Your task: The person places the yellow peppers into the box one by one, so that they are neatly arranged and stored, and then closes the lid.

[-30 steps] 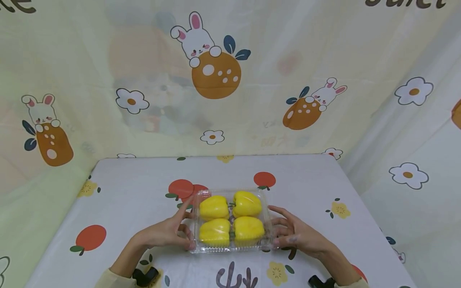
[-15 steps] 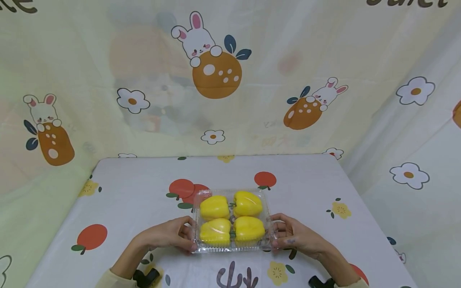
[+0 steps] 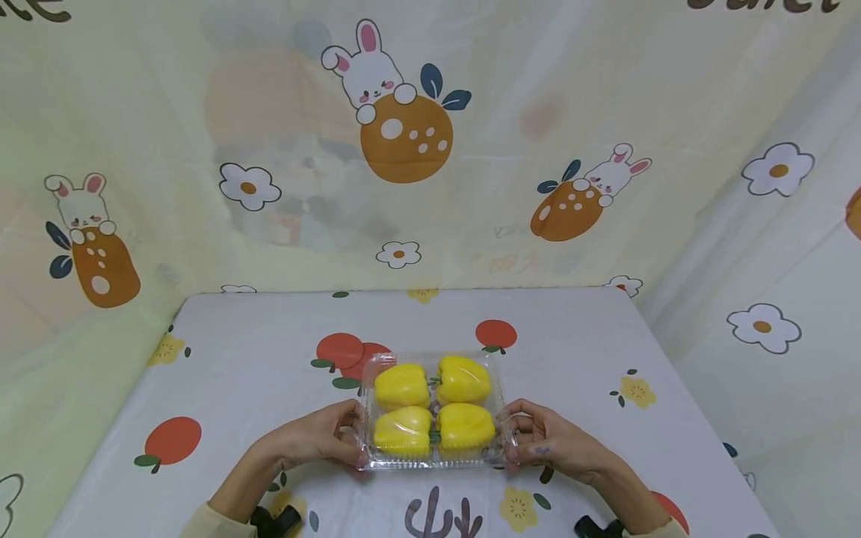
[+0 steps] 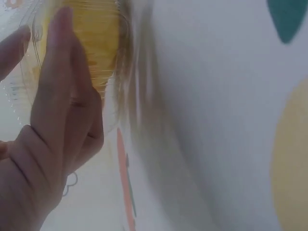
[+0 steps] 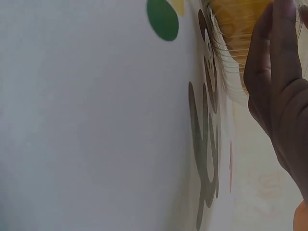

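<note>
A clear plastic clamshell box point(image 3: 433, 465) lies on the table near its front middle, closed, with several yellow bell peppers point(image 3: 402, 431) inside. My left hand point(image 3: 319, 436) grips the box's left side, thumb near the front corner and fingers along the edge. On the opposite side my right hand point(image 3: 554, 441) holds the right edge in the same way. In the left wrist view the left thumb point(image 4: 55, 62) presses the ribbed plastic wall, with yellow showing behind it. The right wrist view has the right hand point(image 5: 284, 82) against the box wall, its fingertips partly cut off.
The table point(image 3: 269, 329) wears a white cloth printed with fruit and flowers. A patterned curtain point(image 3: 303, 246) hangs behind it and continues along both sides. Black straps with small devices point(image 3: 276, 521) sit at the wrists.
My left index finger, stretched along the box's far left side a second ago, has come down and bent at the edge. The right fingers have drawn in slightly. The box stays in place.
</note>
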`<state>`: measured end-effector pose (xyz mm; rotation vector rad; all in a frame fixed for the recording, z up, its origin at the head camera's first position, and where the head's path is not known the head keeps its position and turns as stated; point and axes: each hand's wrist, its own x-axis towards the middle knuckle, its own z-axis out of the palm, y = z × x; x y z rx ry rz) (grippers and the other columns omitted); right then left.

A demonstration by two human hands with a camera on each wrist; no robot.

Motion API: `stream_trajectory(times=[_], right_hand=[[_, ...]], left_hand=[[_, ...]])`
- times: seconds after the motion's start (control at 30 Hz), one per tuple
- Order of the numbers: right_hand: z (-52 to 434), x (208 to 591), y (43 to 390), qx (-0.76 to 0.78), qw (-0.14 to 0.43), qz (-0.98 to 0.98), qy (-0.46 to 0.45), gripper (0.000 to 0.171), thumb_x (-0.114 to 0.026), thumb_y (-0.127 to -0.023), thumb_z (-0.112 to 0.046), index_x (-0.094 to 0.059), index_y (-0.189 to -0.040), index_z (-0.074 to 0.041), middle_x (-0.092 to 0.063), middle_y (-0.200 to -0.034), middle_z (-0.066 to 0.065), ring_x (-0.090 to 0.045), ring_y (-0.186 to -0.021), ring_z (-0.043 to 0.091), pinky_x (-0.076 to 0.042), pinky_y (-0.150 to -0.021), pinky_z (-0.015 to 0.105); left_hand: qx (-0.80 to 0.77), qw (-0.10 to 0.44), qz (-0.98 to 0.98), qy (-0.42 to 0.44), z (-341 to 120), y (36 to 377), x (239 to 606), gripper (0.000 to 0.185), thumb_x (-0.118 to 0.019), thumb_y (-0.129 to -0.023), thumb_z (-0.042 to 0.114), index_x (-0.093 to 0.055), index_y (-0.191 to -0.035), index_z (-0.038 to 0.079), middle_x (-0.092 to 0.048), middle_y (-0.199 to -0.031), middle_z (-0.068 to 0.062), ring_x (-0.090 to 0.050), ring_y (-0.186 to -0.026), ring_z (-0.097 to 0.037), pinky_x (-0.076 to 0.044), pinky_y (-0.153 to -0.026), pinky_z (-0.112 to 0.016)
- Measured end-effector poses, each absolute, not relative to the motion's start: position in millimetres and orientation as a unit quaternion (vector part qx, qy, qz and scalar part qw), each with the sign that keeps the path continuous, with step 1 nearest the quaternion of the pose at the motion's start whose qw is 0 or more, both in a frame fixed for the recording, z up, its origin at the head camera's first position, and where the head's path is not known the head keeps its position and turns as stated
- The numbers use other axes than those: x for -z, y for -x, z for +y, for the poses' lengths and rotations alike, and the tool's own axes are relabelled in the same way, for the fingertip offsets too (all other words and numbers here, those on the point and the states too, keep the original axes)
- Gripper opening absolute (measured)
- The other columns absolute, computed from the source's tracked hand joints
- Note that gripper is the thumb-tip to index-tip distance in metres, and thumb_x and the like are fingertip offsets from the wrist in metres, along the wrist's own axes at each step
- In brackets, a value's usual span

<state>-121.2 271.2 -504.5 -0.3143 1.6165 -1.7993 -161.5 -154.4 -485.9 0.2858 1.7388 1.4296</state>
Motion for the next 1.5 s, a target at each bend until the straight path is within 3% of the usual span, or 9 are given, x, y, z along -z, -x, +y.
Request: stream_trajectory(times=[0.1, 0.23, 0.43, 0.53, 0.7, 0.8, 1.07, 1.5], right_hand=[[270, 504, 121, 0.691, 0.345, 0.625, 0.109, 0.058, -0.073, -0.093, 0.001, -0.037, -0.138, 0.009, -0.071, -0.110, 0.009, -0.077, -0.088, 0.014, -0.066, -0.083, 0.030], [271, 505, 122, 0.688, 0.354, 0.624, 0.107, 0.051, -0.070, -0.095, 0.000, -0.039, -0.135, 0.007, -0.072, -0.106, 0.007, -0.076, -0.084, 0.013, -0.066, -0.078, 0.028], [274, 505, 121, 0.684, 0.394, 0.598, 0.138, 0.019, -0.059, -0.102, -0.002, -0.053, -0.120, -0.001, -0.074, -0.100, 0.003, -0.075, -0.084, 0.010, -0.065, -0.076, 0.026], [275, 506, 121, 0.674, 0.412, 0.594, 0.150, 0.008, -0.056, -0.105, -0.006, -0.059, -0.112, -0.003, -0.075, -0.097, 0.001, -0.074, -0.084, 0.008, -0.065, -0.076, 0.025], [274, 507, 120, 0.659, 0.423, 0.599, 0.165, 0.035, -0.053, -0.108, -0.010, -0.051, -0.108, 0.025, -0.076, -0.092, -0.001, -0.074, -0.079, 0.006, -0.064, -0.074, 0.022], [274, 507, 121, 0.657, 0.423, 0.601, 0.168, 0.047, -0.053, -0.108, -0.010, -0.040, -0.112, 0.034, -0.076, -0.091, -0.002, -0.073, -0.078, 0.005, -0.063, -0.073, 0.021], [275, 511, 121, 0.663, 0.413, 0.599, 0.175, 0.043, -0.054, -0.106, -0.007, -0.043, -0.109, 0.034, -0.077, -0.087, -0.004, -0.073, -0.075, 0.003, -0.062, -0.071, 0.020], [274, 510, 122, 0.649, 0.398, 0.623, 0.177, 0.039, -0.058, -0.103, -0.005, -0.050, -0.106, 0.034, -0.077, -0.083, -0.005, -0.072, -0.074, 0.003, -0.063, -0.072, 0.020]], left_hand=[[-0.581, 0.428, 0.684, -0.110, -154, 161, 487, 0.058, -0.082, -0.087, 0.006, -0.046, -0.132, 0.000, -0.063, -0.121, -0.016, -0.079, -0.084, -0.021, -0.066, -0.084, -0.032], [-0.587, 0.447, 0.666, -0.112, -155, 161, 487, 0.049, -0.079, -0.090, 0.006, -0.049, -0.127, -0.001, -0.068, -0.106, -0.012, -0.079, -0.077, -0.019, -0.066, -0.076, -0.032], [-0.563, 0.476, 0.663, -0.129, -158, 161, 490, 0.017, -0.076, -0.095, 0.013, -0.067, -0.104, 0.001, -0.073, -0.080, -0.002, -0.076, -0.069, -0.013, -0.065, -0.070, -0.027], [-0.554, 0.484, 0.663, -0.136, -158, 161, 491, 0.022, -0.074, -0.098, 0.016, -0.071, -0.100, -0.006, -0.073, -0.075, 0.000, -0.074, -0.068, -0.011, -0.064, -0.067, -0.025], [-0.549, 0.488, 0.663, -0.142, -159, 160, 492, 0.037, -0.072, -0.100, 0.017, -0.069, -0.105, -0.019, -0.073, -0.073, 0.000, -0.072, -0.065, -0.010, -0.064, -0.065, -0.025], [-0.552, 0.489, 0.659, -0.146, -159, 160, 493, 0.039, -0.071, -0.100, 0.017, -0.068, -0.104, -0.022, -0.073, -0.073, 0.000, -0.072, -0.065, -0.010, -0.063, -0.064, -0.024], [-0.563, 0.491, 0.645, -0.162, -159, 161, 496, 0.044, -0.073, -0.098, 0.015, -0.063, -0.106, -0.028, -0.074, -0.073, 0.003, -0.070, -0.066, -0.006, -0.063, -0.065, -0.022], [-0.567, 0.483, 0.646, -0.165, -160, 163, 497, 0.044, -0.077, -0.095, 0.014, -0.065, -0.105, -0.027, -0.078, -0.079, 0.002, -0.071, -0.067, -0.005, -0.063, -0.068, -0.023]])
